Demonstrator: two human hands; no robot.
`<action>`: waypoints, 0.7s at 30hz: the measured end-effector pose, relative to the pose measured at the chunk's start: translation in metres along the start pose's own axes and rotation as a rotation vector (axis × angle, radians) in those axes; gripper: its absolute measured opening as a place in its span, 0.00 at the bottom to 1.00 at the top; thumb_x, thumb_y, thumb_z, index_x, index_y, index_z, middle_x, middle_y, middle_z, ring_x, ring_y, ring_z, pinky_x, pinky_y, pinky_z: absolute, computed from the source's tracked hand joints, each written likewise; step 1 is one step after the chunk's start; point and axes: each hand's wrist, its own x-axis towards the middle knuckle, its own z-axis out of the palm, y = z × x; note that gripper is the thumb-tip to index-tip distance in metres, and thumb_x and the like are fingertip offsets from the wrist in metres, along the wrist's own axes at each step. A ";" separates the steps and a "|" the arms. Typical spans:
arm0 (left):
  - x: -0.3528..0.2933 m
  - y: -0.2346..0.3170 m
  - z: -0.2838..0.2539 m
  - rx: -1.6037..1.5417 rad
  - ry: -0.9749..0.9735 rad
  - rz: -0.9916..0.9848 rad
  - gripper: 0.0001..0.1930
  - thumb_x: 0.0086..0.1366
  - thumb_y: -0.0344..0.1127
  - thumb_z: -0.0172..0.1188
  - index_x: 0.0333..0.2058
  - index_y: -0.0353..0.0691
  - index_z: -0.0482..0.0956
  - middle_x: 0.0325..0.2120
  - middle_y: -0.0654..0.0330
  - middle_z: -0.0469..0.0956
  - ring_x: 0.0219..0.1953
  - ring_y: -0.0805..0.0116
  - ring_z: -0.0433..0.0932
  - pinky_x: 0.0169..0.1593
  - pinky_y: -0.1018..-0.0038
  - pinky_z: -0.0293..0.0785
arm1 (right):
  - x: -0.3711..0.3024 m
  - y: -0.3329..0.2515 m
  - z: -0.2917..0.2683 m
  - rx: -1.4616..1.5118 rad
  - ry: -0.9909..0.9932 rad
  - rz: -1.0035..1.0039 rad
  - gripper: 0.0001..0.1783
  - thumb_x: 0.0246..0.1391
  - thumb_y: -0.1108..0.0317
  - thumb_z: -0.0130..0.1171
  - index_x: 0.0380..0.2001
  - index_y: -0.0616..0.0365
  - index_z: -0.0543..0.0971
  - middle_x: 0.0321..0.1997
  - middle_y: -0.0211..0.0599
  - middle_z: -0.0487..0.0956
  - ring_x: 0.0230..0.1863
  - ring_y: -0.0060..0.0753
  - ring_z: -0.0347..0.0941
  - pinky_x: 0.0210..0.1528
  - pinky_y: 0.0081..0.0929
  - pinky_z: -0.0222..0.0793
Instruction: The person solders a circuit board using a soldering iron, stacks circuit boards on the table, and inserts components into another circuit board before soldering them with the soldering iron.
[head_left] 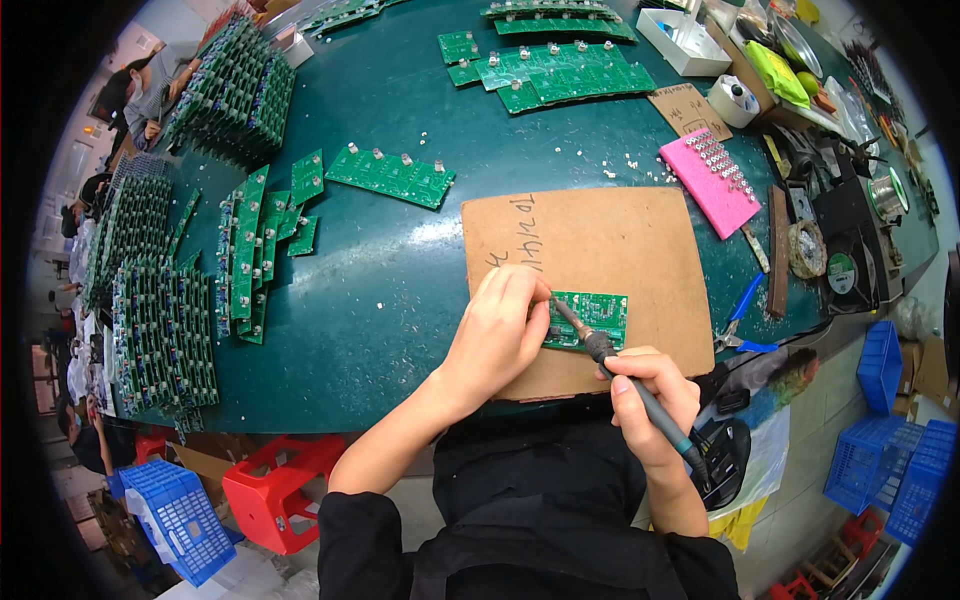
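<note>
A small green circuit board [606,318] lies flat on a brown cardboard sheet [590,235] in front of me. My right hand [655,400] grips a soldering iron [601,348] like a pen, its tip pointing at the board's upper left part. At the board's left edge is my left hand [502,325], thumb and fingers pinched together close to the iron's tip. What the pinch holds is too small or hidden to make out. The left hand covers part of the board's left side.
Circuit boards [390,175] lie left of the cardboard; tall board stacks [165,335] stand farther left. A pink foam block [712,180] with small metal parts, blue-handled cutters [742,310] and a solder spool [887,195] sit right. A red stool [280,490] stands below the table.
</note>
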 end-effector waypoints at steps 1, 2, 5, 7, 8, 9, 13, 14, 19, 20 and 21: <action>0.000 0.000 0.000 -0.011 -0.002 -0.021 0.07 0.55 0.21 0.59 0.32 0.34 0.72 0.35 0.53 0.78 0.39 0.55 0.78 0.41 0.65 0.76 | 0.000 0.000 -0.001 -0.013 -0.018 0.013 0.07 0.52 0.79 0.58 0.36 0.68 0.79 0.31 0.43 0.80 0.25 0.20 0.74 0.26 0.16 0.67; 0.000 0.000 0.000 -0.023 -0.003 -0.042 0.07 0.55 0.21 0.59 0.32 0.35 0.72 0.35 0.53 0.78 0.39 0.55 0.78 0.41 0.65 0.76 | -0.001 0.000 -0.002 -0.025 -0.036 0.027 0.07 0.52 0.79 0.58 0.36 0.68 0.79 0.32 0.43 0.80 0.25 0.21 0.73 0.26 0.16 0.67; 0.000 0.002 -0.002 -0.021 0.007 -0.012 0.06 0.55 0.21 0.59 0.31 0.35 0.72 0.35 0.54 0.79 0.38 0.55 0.78 0.40 0.65 0.76 | -0.001 -0.002 -0.012 0.100 0.027 -0.022 0.07 0.53 0.79 0.57 0.37 0.68 0.79 0.33 0.44 0.79 0.23 0.21 0.73 0.26 0.17 0.67; 0.002 0.002 -0.001 -0.023 0.009 -0.002 0.06 0.55 0.22 0.59 0.31 0.35 0.73 0.35 0.54 0.79 0.38 0.56 0.79 0.39 0.66 0.76 | 0.002 -0.006 -0.024 0.106 0.121 0.020 0.08 0.55 0.77 0.56 0.38 0.67 0.79 0.33 0.42 0.79 0.20 0.21 0.73 0.26 0.17 0.68; 0.002 0.001 -0.002 -0.024 0.011 0.005 0.06 0.55 0.22 0.59 0.31 0.35 0.73 0.35 0.53 0.79 0.38 0.56 0.79 0.39 0.66 0.76 | 0.008 -0.003 -0.034 0.008 0.154 0.014 0.09 0.56 0.76 0.55 0.40 0.66 0.79 0.34 0.41 0.79 0.22 0.21 0.74 0.27 0.18 0.69; 0.002 0.002 -0.003 -0.024 0.013 0.006 0.06 0.55 0.22 0.59 0.31 0.35 0.73 0.35 0.53 0.79 0.38 0.56 0.79 0.39 0.66 0.76 | 0.017 0.002 -0.047 -0.090 0.186 0.006 0.10 0.57 0.74 0.55 0.41 0.66 0.79 0.34 0.40 0.79 0.24 0.22 0.75 0.29 0.18 0.69; -0.002 0.005 -0.009 -0.097 0.008 -0.057 0.05 0.56 0.22 0.59 0.31 0.34 0.73 0.35 0.54 0.79 0.34 0.57 0.79 0.38 0.67 0.76 | 0.058 0.048 -0.125 -0.638 0.630 0.031 0.12 0.62 0.70 0.54 0.47 0.60 0.79 0.40 0.38 0.80 0.37 0.28 0.78 0.41 0.24 0.71; -0.002 0.006 -0.010 -0.120 -0.016 -0.108 0.05 0.56 0.23 0.59 0.31 0.34 0.73 0.35 0.55 0.80 0.32 0.58 0.78 0.38 0.67 0.76 | 0.067 0.066 -0.153 -0.847 0.647 -0.087 0.13 0.62 0.69 0.53 0.47 0.59 0.79 0.42 0.39 0.81 0.40 0.31 0.78 0.44 0.27 0.71; 0.000 0.007 -0.013 -0.134 0.046 -0.175 0.07 0.57 0.26 0.62 0.35 0.35 0.75 0.35 0.55 0.77 0.35 0.59 0.77 0.39 0.69 0.74 | 0.056 0.080 -0.183 -0.722 0.640 0.066 0.16 0.66 0.62 0.51 0.50 0.58 0.78 0.39 0.38 0.82 0.39 0.27 0.77 0.45 0.25 0.71; -0.001 0.008 -0.014 -0.061 0.086 -0.145 0.08 0.57 0.27 0.63 0.37 0.36 0.76 0.35 0.55 0.76 0.36 0.59 0.76 0.40 0.70 0.74 | 0.048 0.068 -0.172 -0.647 0.600 0.070 0.15 0.68 0.61 0.49 0.46 0.60 0.78 0.34 0.34 0.81 0.34 0.20 0.74 0.39 0.21 0.71; -0.003 0.009 -0.013 -0.058 0.080 -0.149 0.08 0.57 0.27 0.63 0.37 0.36 0.76 0.35 0.55 0.76 0.36 0.59 0.76 0.40 0.70 0.74 | 0.038 0.058 -0.158 -0.491 0.505 0.060 0.15 0.69 0.62 0.47 0.44 0.61 0.78 0.33 0.34 0.81 0.33 0.20 0.73 0.38 0.21 0.71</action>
